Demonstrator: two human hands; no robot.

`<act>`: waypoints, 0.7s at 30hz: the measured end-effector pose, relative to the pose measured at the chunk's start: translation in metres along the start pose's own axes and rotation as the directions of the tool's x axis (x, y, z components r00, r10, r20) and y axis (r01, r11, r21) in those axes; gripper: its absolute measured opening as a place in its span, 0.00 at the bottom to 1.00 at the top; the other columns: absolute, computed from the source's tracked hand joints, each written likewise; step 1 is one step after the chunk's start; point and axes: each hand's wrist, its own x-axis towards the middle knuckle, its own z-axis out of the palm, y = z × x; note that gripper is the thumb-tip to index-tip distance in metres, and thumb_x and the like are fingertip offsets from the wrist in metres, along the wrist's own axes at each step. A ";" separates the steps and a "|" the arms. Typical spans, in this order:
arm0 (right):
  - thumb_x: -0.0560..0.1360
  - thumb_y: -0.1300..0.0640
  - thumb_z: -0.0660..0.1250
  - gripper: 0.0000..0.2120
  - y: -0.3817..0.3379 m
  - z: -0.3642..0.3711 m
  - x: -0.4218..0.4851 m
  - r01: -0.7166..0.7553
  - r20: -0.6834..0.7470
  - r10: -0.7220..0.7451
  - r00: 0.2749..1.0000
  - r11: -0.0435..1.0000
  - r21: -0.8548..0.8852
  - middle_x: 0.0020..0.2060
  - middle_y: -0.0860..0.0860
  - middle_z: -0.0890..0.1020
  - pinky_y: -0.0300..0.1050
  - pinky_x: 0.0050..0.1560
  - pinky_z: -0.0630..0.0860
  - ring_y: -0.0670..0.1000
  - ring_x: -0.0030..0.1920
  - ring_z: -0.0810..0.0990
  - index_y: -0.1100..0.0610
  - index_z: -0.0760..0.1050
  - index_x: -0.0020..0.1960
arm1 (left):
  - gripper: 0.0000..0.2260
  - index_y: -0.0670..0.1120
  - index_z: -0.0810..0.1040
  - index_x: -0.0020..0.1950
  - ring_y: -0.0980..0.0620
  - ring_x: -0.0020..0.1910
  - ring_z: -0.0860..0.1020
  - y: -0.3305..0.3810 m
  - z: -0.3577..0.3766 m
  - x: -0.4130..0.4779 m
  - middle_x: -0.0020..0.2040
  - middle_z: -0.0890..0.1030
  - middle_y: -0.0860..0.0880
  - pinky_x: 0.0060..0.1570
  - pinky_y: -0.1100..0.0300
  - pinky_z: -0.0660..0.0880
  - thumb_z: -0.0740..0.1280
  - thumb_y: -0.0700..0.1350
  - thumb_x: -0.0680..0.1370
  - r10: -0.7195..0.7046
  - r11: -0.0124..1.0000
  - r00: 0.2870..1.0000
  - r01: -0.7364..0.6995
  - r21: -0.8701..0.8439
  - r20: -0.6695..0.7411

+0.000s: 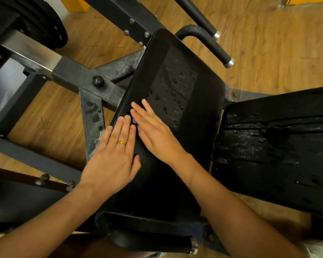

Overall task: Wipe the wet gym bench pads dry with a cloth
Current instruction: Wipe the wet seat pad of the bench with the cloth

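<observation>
The middle pad (199, 116), long and black, runs from the bottom of the view up toward the top, directly below the camera. Its far half carries a darker, rougher rectangular patch (175, 81) dotted with round drops; I cannot tell whether this is part of the pad or something laid on it. The right pad (268, 146), just beside it and separated by a narrow gap, glistens with streaks and pools of water over most of its surface.

Both hands lie flat on the middle pad, palms down, gripping nothing. The left hand (112, 157) rests on the pad's left edge with its fingers straight and close together, pointing away from the person. Its thumb is spread toward the right, and there is a gold ring (121, 142) on one finger. The right hand (155, 135) is angled up and to the left, its straight fingers reaching the near edge of the dotted patch. Its fingertips sit just beside those of the left hand. A small purple thing (134, 121) shows between the two sets of fingers, too small to identify. Both bare forearms come in from the bottom corners and converge on the pad.

A grey metal frame (93, 81) with bolts supports the pads on the left, and some dark spots mark its upright. A black handle (209, 41) curves out beyond the pad's far end. Weight plates (32, 25) sit at the top left. Beneath everything is a wooden floor (268, 43).
</observation>
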 end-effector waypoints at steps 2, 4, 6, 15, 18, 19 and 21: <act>0.81 0.65 0.63 0.25 0.010 0.000 -0.017 -0.038 -0.026 0.038 0.999 0.999 -0.010 0.79 0.53 0.64 0.43 0.79 0.55 0.49 0.81 0.52 0.62 0.66 0.77 | 0.34 0.33 0.54 0.80 0.37 0.81 0.50 0.000 0.000 0.000 0.80 0.50 0.32 0.79 0.41 0.53 0.52 0.54 0.81 0.005 1.000 1.000 -0.005 -0.007 -0.007; 0.80 0.66 0.64 0.25 0.022 0.002 -0.047 -0.134 -0.085 0.134 0.987 0.991 0.001 0.78 0.51 0.65 0.44 0.79 0.55 0.47 0.81 0.54 0.60 0.67 0.77 | 0.34 0.33 0.54 0.80 0.37 0.81 0.50 0.000 -0.001 0.000 0.80 0.50 0.32 0.79 0.41 0.53 0.52 0.54 0.81 0.005 1.000 1.000 -0.005 -0.006 -0.004; 0.80 0.67 0.64 0.25 0.032 0.005 -0.076 -0.240 -0.146 0.243 0.959 0.970 0.039 0.78 0.50 0.65 0.51 0.79 0.59 0.48 0.81 0.55 0.60 0.68 0.76 | 0.34 0.33 0.55 0.80 0.37 0.81 0.50 -0.001 -0.001 -0.001 0.80 0.50 0.32 0.78 0.41 0.53 0.52 0.55 0.81 0.001 1.000 1.000 -0.001 0.000 -0.001; 0.84 0.63 0.60 0.23 -0.010 -0.005 0.014 -0.016 0.027 0.015 1.000 0.999 0.051 0.80 0.54 0.61 0.40 0.77 0.53 0.51 0.82 0.49 0.64 0.63 0.78 | 0.34 0.33 0.52 0.80 0.37 0.81 0.48 -0.001 0.000 0.000 0.80 0.49 0.32 0.79 0.41 0.53 0.50 0.55 0.82 -0.007 1.000 1.000 0.007 0.004 -0.002; 0.84 0.63 0.58 0.22 -0.011 -0.007 0.041 -0.015 0.010 0.014 1.000 0.994 0.108 0.79 0.55 0.62 0.37 0.77 0.54 0.51 0.81 0.51 0.65 0.64 0.77 | 0.34 0.33 0.52 0.80 0.37 0.81 0.47 0.000 0.000 0.000 0.80 0.48 0.31 0.79 0.41 0.53 0.50 0.55 0.82 -0.010 1.000 1.000 0.010 0.000 -0.001; 0.84 0.63 0.58 0.21 -0.007 -0.006 0.038 -0.013 0.001 0.013 1.000 0.993 0.114 0.79 0.55 0.63 0.36 0.77 0.53 0.51 0.81 0.51 0.65 0.65 0.77 | 0.34 0.33 0.52 0.80 0.38 0.81 0.47 -0.001 0.001 0.000 0.80 0.48 0.32 0.79 0.41 0.53 0.50 0.55 0.82 -0.007 1.000 1.000 0.007 -0.004 0.001; 0.84 0.64 0.60 0.21 0.003 -0.005 0.016 -0.022 -0.013 0.024 1.000 0.994 0.107 0.79 0.55 0.64 0.38 0.78 0.53 0.49 0.81 0.53 0.63 0.66 0.76 | 0.34 0.33 0.52 0.80 0.38 0.81 0.48 -0.001 0.001 0.000 0.81 0.48 0.32 0.79 0.41 0.53 0.50 0.55 0.82 0.001 1.000 1.000 0.000 -0.008 0.002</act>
